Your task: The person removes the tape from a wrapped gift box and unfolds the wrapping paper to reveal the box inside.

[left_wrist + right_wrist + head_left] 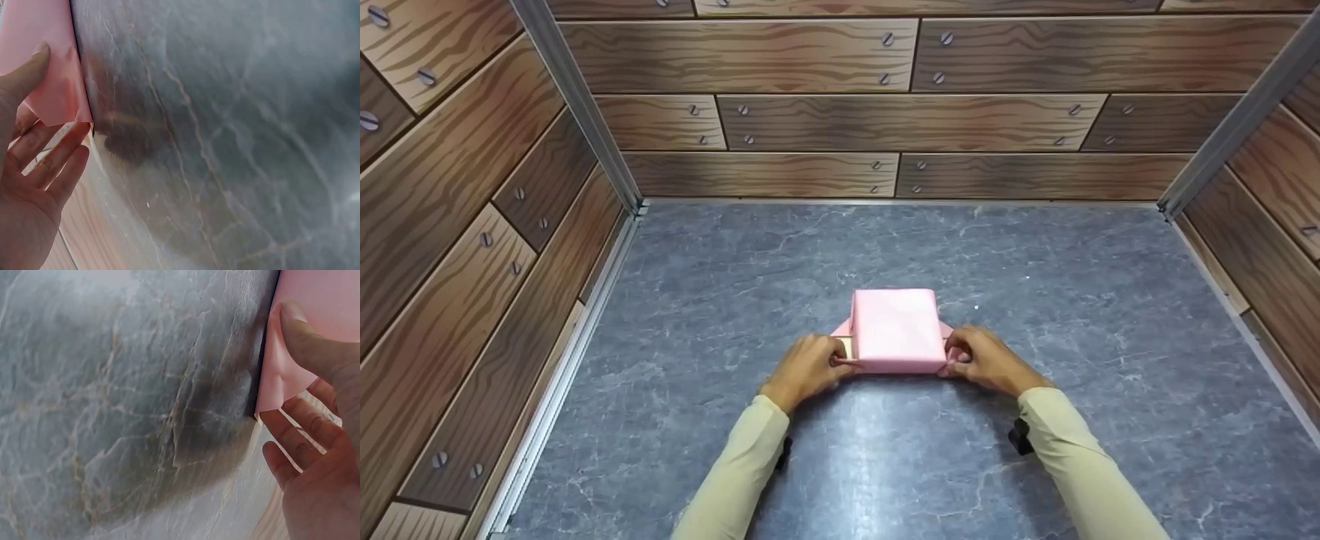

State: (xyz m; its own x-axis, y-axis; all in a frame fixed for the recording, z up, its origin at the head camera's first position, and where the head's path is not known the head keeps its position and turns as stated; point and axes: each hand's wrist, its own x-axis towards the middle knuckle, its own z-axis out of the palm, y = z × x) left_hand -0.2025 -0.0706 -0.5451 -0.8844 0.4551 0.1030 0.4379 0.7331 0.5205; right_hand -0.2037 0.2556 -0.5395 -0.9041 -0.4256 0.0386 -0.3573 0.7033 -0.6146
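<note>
A box wrapped in pink wrapping paper (897, 326) lies on the grey surface, its top smooth and its ends partly open. At the left end, my left hand (808, 365) pinches a paper flap; a bit of pale yellow box shows beside the fingers. The left wrist view has the thumb (35, 68) flat on the pink paper (59, 93), fingers behind it. My right hand (988, 360) pinches the flap at the right end. In the right wrist view its thumb (306, 337) presses the creased paper (275, 382), with the other fingers behind the edge.
Grey marbled tabletop (885, 247) spreads around the box. Wood-plank patterned walls (810, 120) enclose the back and both sides, with metal rails (585, 112) at the corners. Tiny white specks (976, 307) lie behind the box on the right.
</note>
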